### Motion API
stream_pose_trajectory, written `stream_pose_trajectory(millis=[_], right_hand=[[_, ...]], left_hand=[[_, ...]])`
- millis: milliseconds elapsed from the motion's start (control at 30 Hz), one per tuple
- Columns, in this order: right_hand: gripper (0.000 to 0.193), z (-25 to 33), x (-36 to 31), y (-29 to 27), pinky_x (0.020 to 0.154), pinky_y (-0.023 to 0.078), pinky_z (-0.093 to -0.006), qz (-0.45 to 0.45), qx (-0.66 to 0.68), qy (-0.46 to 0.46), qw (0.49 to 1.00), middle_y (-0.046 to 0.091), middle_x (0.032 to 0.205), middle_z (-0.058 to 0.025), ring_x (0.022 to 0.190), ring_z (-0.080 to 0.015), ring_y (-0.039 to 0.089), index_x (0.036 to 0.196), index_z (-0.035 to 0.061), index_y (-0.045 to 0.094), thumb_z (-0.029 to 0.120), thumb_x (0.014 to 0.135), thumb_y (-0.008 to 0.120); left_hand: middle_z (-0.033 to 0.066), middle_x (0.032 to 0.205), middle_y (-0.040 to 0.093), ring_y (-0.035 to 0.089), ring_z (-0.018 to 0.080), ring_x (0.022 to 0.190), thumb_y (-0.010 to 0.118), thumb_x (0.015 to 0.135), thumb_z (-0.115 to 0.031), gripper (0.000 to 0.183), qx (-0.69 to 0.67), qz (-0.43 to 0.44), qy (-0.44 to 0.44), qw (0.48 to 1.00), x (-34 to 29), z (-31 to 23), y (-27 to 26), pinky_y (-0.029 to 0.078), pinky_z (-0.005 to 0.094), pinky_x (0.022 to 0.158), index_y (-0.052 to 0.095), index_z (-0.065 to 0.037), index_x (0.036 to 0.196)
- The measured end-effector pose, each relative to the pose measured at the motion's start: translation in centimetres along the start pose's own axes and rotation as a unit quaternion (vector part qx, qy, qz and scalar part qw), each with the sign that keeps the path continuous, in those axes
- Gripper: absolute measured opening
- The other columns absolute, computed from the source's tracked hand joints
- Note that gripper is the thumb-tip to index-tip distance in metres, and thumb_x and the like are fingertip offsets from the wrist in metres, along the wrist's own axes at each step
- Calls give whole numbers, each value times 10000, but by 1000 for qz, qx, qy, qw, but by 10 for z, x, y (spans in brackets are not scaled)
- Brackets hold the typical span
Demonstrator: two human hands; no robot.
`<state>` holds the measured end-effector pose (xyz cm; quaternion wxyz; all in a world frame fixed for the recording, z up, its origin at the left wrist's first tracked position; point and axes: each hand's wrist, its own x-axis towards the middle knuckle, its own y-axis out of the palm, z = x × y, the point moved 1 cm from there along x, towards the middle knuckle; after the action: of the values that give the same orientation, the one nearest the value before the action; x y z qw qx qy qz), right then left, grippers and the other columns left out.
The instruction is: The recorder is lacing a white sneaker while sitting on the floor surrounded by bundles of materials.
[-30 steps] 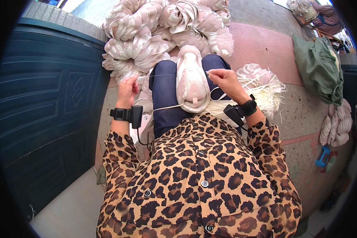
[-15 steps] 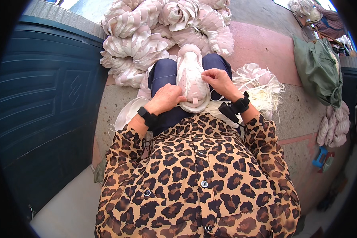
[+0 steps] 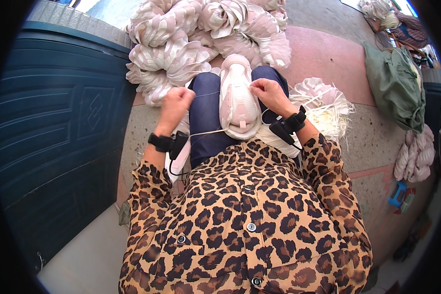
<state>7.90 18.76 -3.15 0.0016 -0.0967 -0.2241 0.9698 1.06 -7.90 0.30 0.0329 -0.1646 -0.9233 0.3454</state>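
Observation:
A white and pale pink shoe upper (image 3: 238,105) lies between my knees, with its toe end away from me and a small pink tab near me. My left hand (image 3: 175,105) is raised beside the left knee, off the shoe, closed in a pinch. A thin pale thread (image 3: 208,93) runs across the knee from the shoe to it. The fingertips of my right hand (image 3: 270,94) are pinched together at the shoe's right edge; what is between them is too small to make out. A whitish cord (image 3: 208,133) stretches leftward from the shoe's near end.
Bundled pink and white shoe pieces (image 3: 174,61) are heaped beyond my knees. Another bundle with loose pale strips (image 3: 323,110) lies by my right knee. At the right are a green sack (image 3: 394,85), a smaller bundle (image 3: 414,154) and a blue object (image 3: 398,193). A dark blue panelled door (image 3: 59,112) stands left.
My left hand has left the near end of the shoe and moved left and up, with thread stretched behind it. My right hand stays at the shoe's edge.

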Motion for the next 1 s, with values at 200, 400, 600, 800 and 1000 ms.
stream_pose_trajectory(millis=[200,400,600,800,1000], right_hand=[[193,-8,-1,5,661,464,-308,0,11,19,1000,632,759,-151,703,-228,614,865,-12,620,165,803,576],[198,-13,-1,2,654,461,-306,10,18,12,1000,629,746,-151,690,-219,608,868,-14,619,167,801,574],[196,-13,0,2,654,460,-320,-16,10,-2,1000,623,740,-162,695,-244,610,852,-12,622,165,798,557],[213,-14,8,1,673,462,-353,-14,-33,-18,999,613,769,-192,744,-304,607,829,-6,623,185,793,535],[195,-11,18,1,649,456,-316,-19,-77,-24,997,609,759,-179,703,-250,599,843,-26,608,155,803,546]], left_hand=[[136,749,599,537,309,741,629,695,-179,162,253,184,116,943,-50,-28,57,442,368,711,657,-30,752],[43,686,534,494,173,643,558,783,-132,148,-266,315,-158,897,-37,-21,29,432,301,595,593,-7,712],[10,650,535,460,137,523,574,780,-128,108,-341,15,-320,884,-9,47,-27,388,276,500,609,-27,764],[132,775,614,554,269,638,585,764,-137,132,36,-75,62,995,1,15,8,429,344,572,634,-15,781],[126,780,605,550,292,808,622,739,-154,132,126,38,158,979,24,-50,79,427,386,739,631,-23,754]])
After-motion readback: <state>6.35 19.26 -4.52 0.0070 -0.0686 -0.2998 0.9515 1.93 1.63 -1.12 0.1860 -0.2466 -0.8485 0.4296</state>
